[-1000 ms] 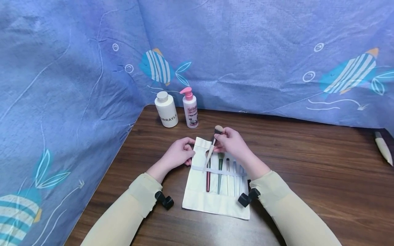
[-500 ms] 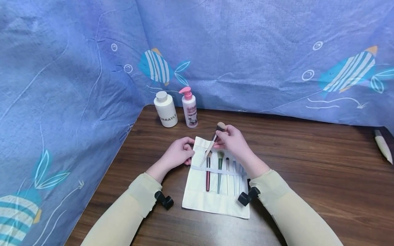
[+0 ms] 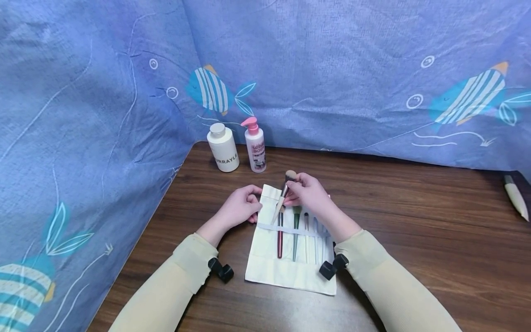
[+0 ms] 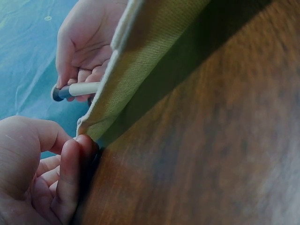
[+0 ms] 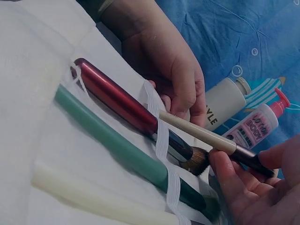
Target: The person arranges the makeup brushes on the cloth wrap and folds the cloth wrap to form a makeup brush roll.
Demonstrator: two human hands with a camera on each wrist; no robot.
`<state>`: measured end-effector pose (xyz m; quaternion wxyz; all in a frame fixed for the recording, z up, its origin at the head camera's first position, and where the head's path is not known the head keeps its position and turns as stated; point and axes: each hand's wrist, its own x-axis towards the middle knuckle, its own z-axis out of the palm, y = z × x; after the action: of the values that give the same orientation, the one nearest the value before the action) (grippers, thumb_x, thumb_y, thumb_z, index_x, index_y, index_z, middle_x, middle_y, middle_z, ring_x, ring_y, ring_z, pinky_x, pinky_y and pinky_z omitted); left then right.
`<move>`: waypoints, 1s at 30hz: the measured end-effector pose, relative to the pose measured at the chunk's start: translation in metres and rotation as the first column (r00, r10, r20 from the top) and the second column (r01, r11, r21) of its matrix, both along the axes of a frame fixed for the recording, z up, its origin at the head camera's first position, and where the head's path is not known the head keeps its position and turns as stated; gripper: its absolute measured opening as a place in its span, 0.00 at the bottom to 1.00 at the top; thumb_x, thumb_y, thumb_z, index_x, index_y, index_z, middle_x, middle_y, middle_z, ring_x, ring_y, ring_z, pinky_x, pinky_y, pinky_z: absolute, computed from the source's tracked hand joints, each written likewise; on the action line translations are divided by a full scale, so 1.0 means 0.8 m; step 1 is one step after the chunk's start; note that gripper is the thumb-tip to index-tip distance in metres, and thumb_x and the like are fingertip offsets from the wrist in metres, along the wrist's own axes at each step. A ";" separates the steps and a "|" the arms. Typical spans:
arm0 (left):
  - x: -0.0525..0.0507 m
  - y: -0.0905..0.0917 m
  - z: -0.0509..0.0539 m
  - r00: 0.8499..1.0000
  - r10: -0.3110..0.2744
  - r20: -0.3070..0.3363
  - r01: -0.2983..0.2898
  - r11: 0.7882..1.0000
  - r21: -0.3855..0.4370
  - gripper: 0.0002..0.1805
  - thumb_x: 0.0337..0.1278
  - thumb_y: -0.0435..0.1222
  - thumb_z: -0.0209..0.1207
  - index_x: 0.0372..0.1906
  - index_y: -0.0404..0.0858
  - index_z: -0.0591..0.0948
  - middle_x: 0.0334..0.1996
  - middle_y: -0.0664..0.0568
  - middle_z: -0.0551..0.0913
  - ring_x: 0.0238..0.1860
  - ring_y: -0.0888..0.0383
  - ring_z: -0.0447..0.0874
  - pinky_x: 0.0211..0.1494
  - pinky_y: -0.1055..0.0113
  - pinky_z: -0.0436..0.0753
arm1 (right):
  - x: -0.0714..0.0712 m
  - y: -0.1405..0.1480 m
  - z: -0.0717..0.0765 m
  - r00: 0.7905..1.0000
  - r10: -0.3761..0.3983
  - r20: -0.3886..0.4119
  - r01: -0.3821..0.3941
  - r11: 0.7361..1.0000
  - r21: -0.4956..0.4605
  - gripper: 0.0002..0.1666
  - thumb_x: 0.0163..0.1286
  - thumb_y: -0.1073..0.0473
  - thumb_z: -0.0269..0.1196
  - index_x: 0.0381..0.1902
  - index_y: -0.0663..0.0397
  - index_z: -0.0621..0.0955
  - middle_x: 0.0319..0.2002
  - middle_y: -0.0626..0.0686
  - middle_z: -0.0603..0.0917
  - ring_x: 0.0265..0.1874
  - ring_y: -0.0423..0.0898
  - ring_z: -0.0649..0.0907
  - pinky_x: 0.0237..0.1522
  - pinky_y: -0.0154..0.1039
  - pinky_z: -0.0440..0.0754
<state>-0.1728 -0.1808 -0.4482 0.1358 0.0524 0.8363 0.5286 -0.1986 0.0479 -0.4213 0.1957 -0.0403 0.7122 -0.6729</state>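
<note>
A white cloth brush roll point(image 3: 265, 272) lies unrolled on the table, with a white elastic band point(image 5: 162, 140) across it. My left hand point(image 3: 238, 206) pinches its left edge between thumb and finger. With fingertips and thumb, my right hand point(image 3: 310, 192) holds a makeup brush point(image 3: 280, 203) near its dark ferrule, bristles up and tilted. The cream handle slopes down to the band, left of the red brush; in the right wrist view its end point(image 5: 166, 116) is by the band, but I cannot tell whether it is under it. A red brush point(image 3: 280, 244), a green brush point(image 3: 296, 242) and several pale ones sit under the elastic.
Behind the roll stand a white bottle point(image 3: 224, 150) and a lotion bottle point(image 3: 256, 150) with a pink pump. A pale, pointed object point(image 3: 516, 198) lies at the table's far right. A blue fish-print cloth point(image 3: 332, 83) hangs behind and to the left.
The right hand first raised the brush slightly up and right, then brought it back down and left, its handle steeper now. My left hand has stayed on the roll's edge.
</note>
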 end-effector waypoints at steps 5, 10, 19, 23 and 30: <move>0.000 0.000 0.000 1.000 -0.004 -0.012 0.004 1.000 0.016 0.23 0.61 0.27 0.58 0.62 0.34 0.76 0.22 0.48 0.81 0.17 0.56 0.82 0.25 0.64 0.85 | 0.002 -0.005 -0.003 0.999 0.031 0.015 -0.030 0.998 -0.051 0.06 0.80 0.63 0.53 0.42 0.60 0.68 0.30 0.58 0.84 0.26 0.46 0.88 0.35 0.40 0.91; 0.001 0.000 0.000 1.000 -0.009 -0.012 0.009 1.000 0.021 0.22 0.61 0.26 0.57 0.61 0.34 0.76 0.22 0.48 0.81 0.17 0.57 0.82 0.25 0.65 0.85 | 0.006 -0.006 -0.005 0.998 0.057 -0.026 -0.056 0.997 0.048 0.09 0.78 0.60 0.58 0.44 0.63 0.74 0.31 0.56 0.85 0.22 0.43 0.85 0.27 0.36 0.86; 0.002 0.000 0.001 1.000 -0.012 -0.010 0.013 0.999 0.032 0.23 0.60 0.26 0.56 0.62 0.32 0.76 0.23 0.47 0.81 0.17 0.56 0.83 0.25 0.64 0.86 | 0.008 -0.011 -0.008 0.994 0.111 -0.022 -0.109 0.991 0.080 0.09 0.75 0.59 0.60 0.41 0.62 0.76 0.25 0.54 0.83 0.16 0.43 0.82 0.20 0.35 0.81; 0.001 0.000 0.002 1.000 -0.012 -0.008 0.012 0.999 0.032 0.23 0.60 0.26 0.57 0.62 0.32 0.76 0.23 0.47 0.81 0.18 0.56 0.83 0.25 0.64 0.86 | 0.013 -0.016 -0.006 0.991 0.134 -0.007 -0.133 0.988 0.075 0.08 0.75 0.60 0.59 0.40 0.62 0.75 0.24 0.55 0.84 0.16 0.43 0.83 0.20 0.35 0.83; 0.001 0.000 0.001 1.000 -0.013 -0.006 0.013 0.999 0.031 0.23 0.61 0.26 0.57 0.62 0.33 0.76 0.22 0.47 0.81 0.18 0.56 0.83 0.25 0.64 0.86 | 0.022 -0.022 -0.005 0.988 0.153 -0.009 -0.150 0.977 0.153 0.10 0.75 0.58 0.61 0.37 0.61 0.76 0.19 0.51 0.80 0.12 0.42 0.78 0.15 0.34 0.77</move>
<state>-0.1720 -0.1805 -0.4470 0.1360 0.0615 0.8280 0.5405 -0.1808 0.0303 -0.4256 0.2416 -0.0862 0.7582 -0.5995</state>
